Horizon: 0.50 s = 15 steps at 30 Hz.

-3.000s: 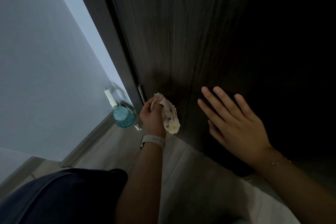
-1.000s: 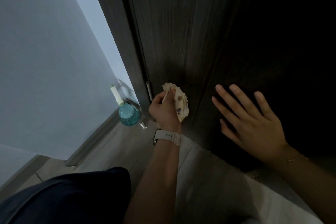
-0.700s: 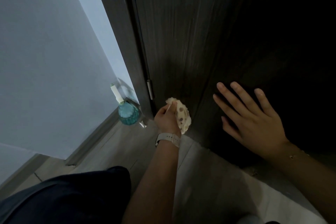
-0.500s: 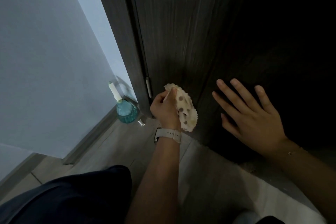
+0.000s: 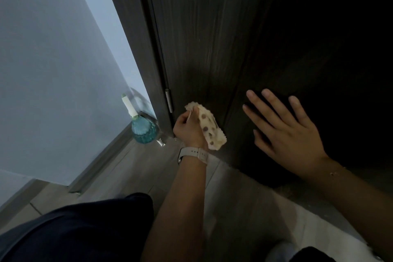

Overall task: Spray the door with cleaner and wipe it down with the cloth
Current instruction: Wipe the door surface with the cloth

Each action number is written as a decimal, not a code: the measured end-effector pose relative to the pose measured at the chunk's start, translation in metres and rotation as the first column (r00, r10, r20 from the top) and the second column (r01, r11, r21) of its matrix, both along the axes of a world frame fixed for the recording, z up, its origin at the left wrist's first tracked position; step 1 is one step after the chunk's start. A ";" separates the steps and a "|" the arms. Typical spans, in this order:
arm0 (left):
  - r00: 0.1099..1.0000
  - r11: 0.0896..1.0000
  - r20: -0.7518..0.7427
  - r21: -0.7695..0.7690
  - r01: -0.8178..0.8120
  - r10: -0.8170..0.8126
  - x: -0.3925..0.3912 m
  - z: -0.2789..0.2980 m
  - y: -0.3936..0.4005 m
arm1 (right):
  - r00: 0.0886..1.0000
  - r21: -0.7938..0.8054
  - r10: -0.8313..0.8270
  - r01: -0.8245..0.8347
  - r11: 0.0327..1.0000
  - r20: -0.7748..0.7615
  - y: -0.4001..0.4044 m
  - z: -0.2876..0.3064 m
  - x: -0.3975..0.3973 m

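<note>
Wiping looks well under way: the left hand [image 5: 189, 130] grips the spotted cloth [image 5: 209, 128] bunched against the lower part of the dark door [image 5: 204, 38], near the hinge; the right hand [image 5: 285, 130] lies flat, fingers spread, on the panel. The spray bottle [image 5: 141, 131] stands upright on the floor by the wall, nozzle up, so spraying seems done; higher areas may remain

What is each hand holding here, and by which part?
The left hand grips the bunched cloth by its upper end. The right hand holds nothing; it rests flat on the door.
</note>
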<state>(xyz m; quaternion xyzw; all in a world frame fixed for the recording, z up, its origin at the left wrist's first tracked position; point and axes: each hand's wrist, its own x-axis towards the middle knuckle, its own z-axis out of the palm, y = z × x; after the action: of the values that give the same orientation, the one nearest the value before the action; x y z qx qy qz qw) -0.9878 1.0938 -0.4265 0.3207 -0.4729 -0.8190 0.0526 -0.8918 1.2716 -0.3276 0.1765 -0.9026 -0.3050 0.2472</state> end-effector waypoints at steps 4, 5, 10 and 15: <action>0.960 0.983 0.229 0.132 0.132 -0.159 0.024 -0.027 0.007 | 0.997 -0.074 0.015 -0.010 0.997 0.071 -0.001 0.006 0.003; 0.948 0.981 0.265 0.118 0.151 -0.178 0.030 -0.036 0.012 | 0.996 -0.089 0.021 -0.013 0.996 0.088 -0.001 0.007 0.004; 0.934 0.977 0.287 0.093 0.194 -0.213 0.047 -0.045 0.030 | 0.989 -0.118 0.034 -0.018 0.993 0.140 0.001 0.013 0.007; 0.976 0.949 -0.012 0.232 0.214 -0.218 0.061 0.030 0.051 | 0.984 -0.193 0.097 -0.067 0.979 0.148 0.005 0.015 0.009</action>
<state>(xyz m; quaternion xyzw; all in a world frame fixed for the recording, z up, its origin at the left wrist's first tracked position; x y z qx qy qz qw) -0.9269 1.1446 -0.3964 0.2767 -0.4067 -0.8671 -0.0784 -0.8829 1.2762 -0.3131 0.2133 -0.9358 -0.1934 0.2032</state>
